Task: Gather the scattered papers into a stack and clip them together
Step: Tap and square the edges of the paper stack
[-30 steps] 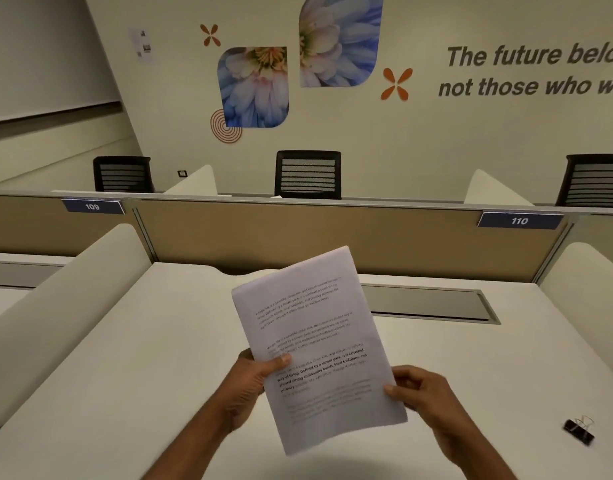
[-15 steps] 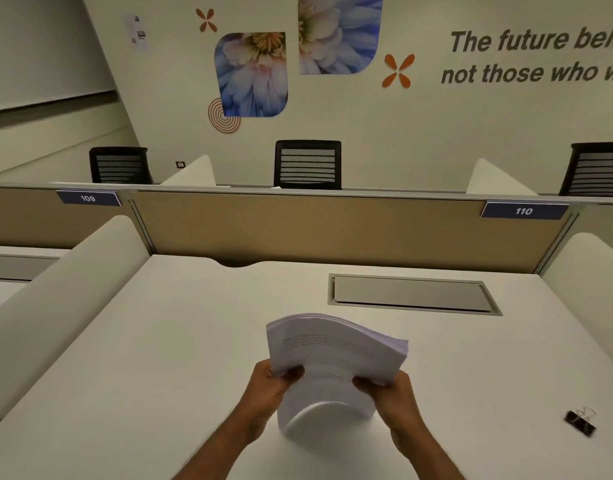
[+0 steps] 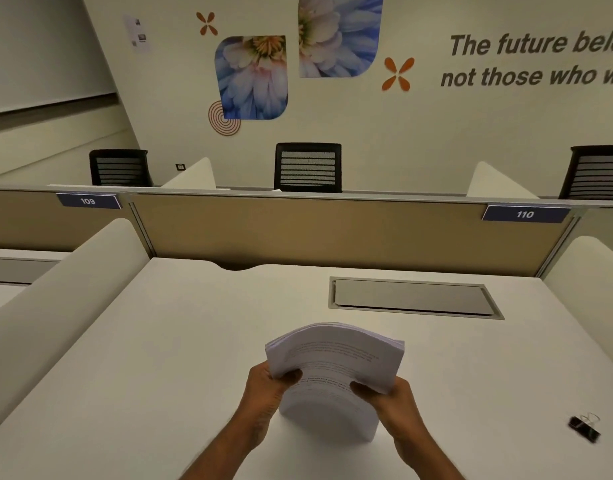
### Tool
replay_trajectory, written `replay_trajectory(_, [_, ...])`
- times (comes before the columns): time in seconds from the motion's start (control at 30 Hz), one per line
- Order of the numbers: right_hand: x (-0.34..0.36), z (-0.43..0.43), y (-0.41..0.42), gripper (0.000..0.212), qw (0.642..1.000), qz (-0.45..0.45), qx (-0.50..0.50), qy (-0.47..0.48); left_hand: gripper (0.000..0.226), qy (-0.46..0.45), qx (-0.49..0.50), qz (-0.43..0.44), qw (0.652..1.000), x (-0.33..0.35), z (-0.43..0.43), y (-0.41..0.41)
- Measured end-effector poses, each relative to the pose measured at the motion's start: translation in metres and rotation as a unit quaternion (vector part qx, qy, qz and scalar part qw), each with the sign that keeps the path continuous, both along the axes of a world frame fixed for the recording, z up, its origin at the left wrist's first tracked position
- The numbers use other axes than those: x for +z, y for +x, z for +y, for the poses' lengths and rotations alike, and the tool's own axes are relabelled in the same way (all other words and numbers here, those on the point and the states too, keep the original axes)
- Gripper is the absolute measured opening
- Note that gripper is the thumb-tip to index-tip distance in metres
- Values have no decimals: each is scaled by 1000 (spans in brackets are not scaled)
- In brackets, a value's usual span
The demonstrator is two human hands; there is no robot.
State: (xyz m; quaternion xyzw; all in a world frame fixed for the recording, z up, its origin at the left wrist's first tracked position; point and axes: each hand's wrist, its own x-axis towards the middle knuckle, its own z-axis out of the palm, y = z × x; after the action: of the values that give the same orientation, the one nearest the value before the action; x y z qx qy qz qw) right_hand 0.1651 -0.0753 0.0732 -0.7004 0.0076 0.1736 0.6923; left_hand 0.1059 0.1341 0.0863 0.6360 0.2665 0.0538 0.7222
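We grasp the gathered papers [image 3: 332,362] in both hands, left hand [image 3: 267,386] and right hand [image 3: 391,396], fingers clenched, lower edge seemingly on the bench [image 3: 159,358]. Clipping remains; the binder clip [image 3: 584,427] lies well apart.

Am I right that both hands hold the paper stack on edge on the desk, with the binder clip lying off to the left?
Not quite: the head view shows the binder clip lying off to the right. The rest holds: the left hand and right hand hold the paper stack on edge on the desk.
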Motion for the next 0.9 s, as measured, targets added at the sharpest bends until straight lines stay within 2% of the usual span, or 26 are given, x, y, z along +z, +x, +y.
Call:
replay_trajectory(0.17, [0, 1, 5, 34, 1000, -2, 16, 4, 31, 2, -6, 6, 1000, -1, -1, 4])
replay_trajectory(0.37, [1, 4, 3, 27, 1000, -22, -7, 5, 27, 1, -12, 1, 1000, 2, 1, 6])
replay_trajectory(0.67, [0, 4, 0, 17, 1000, -3, -4, -12, 28, 4, -35, 23, 999, -5, -3, 5])
replay_trajectory(0.83, [16, -3, 0, 11, 999, -18, 19, -20, 16, 28, -80, 15, 996, 13, 3, 2])
replay_trajectory(0.9, [27, -8, 0, 13, 1000, -8, 25, 7, 21, 34, -108, -10, 994, 29, 7, 2])
